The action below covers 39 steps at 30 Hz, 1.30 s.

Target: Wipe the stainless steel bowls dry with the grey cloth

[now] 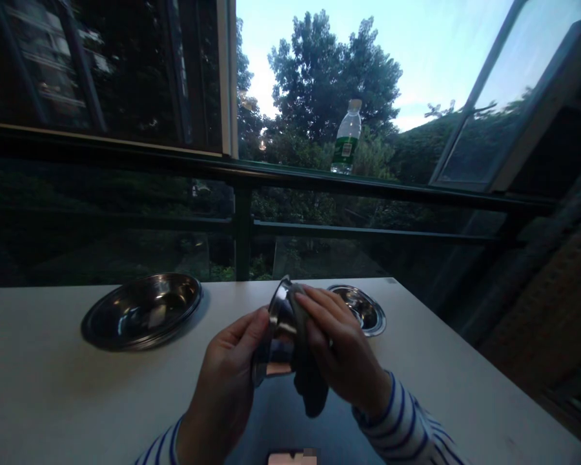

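My left hand [230, 368] grips the rim of a small shiny metal bowl [281, 332], which is tilted on its side above the table. Thumb on top, its fingers go behind the bowl. My right hand [341, 342] is closed on a dark cloth [310, 384] and presses it against the bowl's outer side; part of the cloth hangs below the fingers. Behind my right hand a second small metal bowl [363, 309] rests on the table, partly hidden by that hand.
Large metal bowls [142, 313], seemingly stacked, stand at the left of the white table [43, 387]. A dark railing [290, 175] runs beyond the table, with a green-labelled plastic bottle [347, 142] upright on it. A phone-like object [290, 459] lies at the near edge.
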### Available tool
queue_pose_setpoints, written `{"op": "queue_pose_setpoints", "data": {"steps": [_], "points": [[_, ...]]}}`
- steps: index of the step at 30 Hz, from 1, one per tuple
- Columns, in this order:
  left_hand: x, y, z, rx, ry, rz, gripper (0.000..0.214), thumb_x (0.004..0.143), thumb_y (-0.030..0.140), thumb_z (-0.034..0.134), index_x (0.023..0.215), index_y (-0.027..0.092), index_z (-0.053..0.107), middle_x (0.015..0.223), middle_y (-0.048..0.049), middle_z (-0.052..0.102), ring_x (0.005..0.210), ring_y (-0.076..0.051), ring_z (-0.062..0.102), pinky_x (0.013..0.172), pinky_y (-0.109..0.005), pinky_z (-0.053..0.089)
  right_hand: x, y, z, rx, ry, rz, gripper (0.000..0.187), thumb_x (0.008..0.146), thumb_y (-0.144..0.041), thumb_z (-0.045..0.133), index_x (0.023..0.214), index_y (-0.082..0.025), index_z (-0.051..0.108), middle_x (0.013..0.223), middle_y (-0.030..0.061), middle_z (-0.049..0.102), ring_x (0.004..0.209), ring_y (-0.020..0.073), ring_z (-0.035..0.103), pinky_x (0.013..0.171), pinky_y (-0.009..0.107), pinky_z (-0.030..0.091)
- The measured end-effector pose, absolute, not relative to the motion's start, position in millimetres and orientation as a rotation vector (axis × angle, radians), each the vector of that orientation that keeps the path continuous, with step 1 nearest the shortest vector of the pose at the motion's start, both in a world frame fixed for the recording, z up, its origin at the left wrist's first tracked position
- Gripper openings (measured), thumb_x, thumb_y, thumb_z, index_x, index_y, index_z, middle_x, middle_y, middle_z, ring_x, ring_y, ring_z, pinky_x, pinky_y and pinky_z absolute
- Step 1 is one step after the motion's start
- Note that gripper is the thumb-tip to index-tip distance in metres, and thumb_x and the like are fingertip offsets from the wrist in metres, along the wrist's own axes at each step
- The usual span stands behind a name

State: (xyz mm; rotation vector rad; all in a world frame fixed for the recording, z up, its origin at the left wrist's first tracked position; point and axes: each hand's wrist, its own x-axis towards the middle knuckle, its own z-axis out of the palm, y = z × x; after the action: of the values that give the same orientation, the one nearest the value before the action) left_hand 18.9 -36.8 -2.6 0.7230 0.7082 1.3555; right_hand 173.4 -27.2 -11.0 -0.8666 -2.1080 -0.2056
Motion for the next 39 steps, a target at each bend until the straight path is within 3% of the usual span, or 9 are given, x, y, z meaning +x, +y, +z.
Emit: {"op": "queue_pose_setpoints", "data": {"steps": [5,12,19,26,30,33,36,39], "points": [[18,-36,-1,0.673,0.697,1.382,0.016,0.071,0.024,0.067,0.083,0.014,0.070,0.072,-0.0024,0.070,0.060,-0.011,0.062,0.055,-0.019,0.048,168,-33,-16,-0.670,-2.287,-0.354,0.044,0.078,-0.019,0.049,0.122,-0.019,0.050,0.132,0.0063,0.047,0.125,0.0283,0.033,0.097,0.050,0.035],[20,-39,-1,0.691,0.750,1.346,0.017,0.072,0.028,0.064,0.078,0.012,0.069,0.066,-0.0038,0.069,0.055,-0.012,0.060,0.054,-0.022,0.048,174,-25,-16,-0.912,-2.020,-0.206,0.040,0.085,-0.016,0.038,0.124,-0.017,0.047,0.129,0.0114,0.048,0.120,0.0245,0.041,0.095,0.048,0.038],[17,-37,-3,0.715,0.678,1.373,0.020,0.074,0.027,0.063,0.086,0.012,0.068,0.075,-0.0038,0.069,0.061,-0.012,0.060,0.056,-0.021,0.048,163,-37,-21,-0.599,-2.258,-0.588,0.040,0.078,-0.021,0.048,0.117,-0.018,0.055,0.130,0.0042,0.050,0.126,0.0282,0.033,0.104,0.055,0.025],[16,-35,-6,0.764,0.643,1.306,0.029,0.077,0.032,0.059,0.098,0.013,0.067,0.079,-0.0059,0.070,0.068,-0.016,0.063,0.064,-0.025,0.049,161,-35,-24,-0.535,-2.287,-0.752,0.038,0.082,-0.021,0.045,0.118,-0.019,0.055,0.130,0.0026,0.051,0.125,0.0245,0.035,0.104,0.051,0.028],[16,-38,-1,0.736,0.662,1.283,0.032,0.075,0.033,0.062,0.099,0.013,0.067,0.080,-0.0069,0.069,0.062,-0.014,0.061,0.056,-0.023,0.048,168,-30,-23,-0.546,-2.233,-0.681,0.039,0.079,-0.020,0.047,0.118,-0.017,0.053,0.129,0.0083,0.050,0.125,0.0276,0.036,0.100,0.053,0.031],[16,-37,0,0.753,0.681,1.287,0.028,0.075,0.033,0.063,0.090,0.011,0.068,0.077,-0.0075,0.069,0.065,-0.014,0.061,0.060,-0.023,0.048,175,-26,-20,-0.709,-2.109,-0.464,0.041,0.081,-0.018,0.044,0.122,-0.016,0.048,0.129,0.0120,0.048,0.123,0.0280,0.038,0.096,0.052,0.036],[18,-36,-2,0.784,0.724,1.310,0.025,0.075,0.033,0.062,0.082,0.010,0.069,0.074,-0.0065,0.069,0.064,-0.013,0.060,0.061,-0.022,0.047,176,-27,-17,-0.821,-2.047,-0.314,0.041,0.083,-0.016,0.042,0.124,-0.016,0.045,0.129,0.0123,0.048,0.121,0.0268,0.040,0.094,0.050,0.038],[19,-37,-3,0.776,0.752,1.305,0.026,0.074,0.034,0.063,0.086,0.012,0.069,0.072,-0.0052,0.069,0.062,-0.013,0.060,0.058,-0.023,0.047,175,-29,-15,-0.705,-2.163,-0.386,0.042,0.079,-0.017,0.048,0.120,-0.016,0.049,0.128,0.0106,0.049,0.121,0.0299,0.038,0.095,0.052,0.036]]}}
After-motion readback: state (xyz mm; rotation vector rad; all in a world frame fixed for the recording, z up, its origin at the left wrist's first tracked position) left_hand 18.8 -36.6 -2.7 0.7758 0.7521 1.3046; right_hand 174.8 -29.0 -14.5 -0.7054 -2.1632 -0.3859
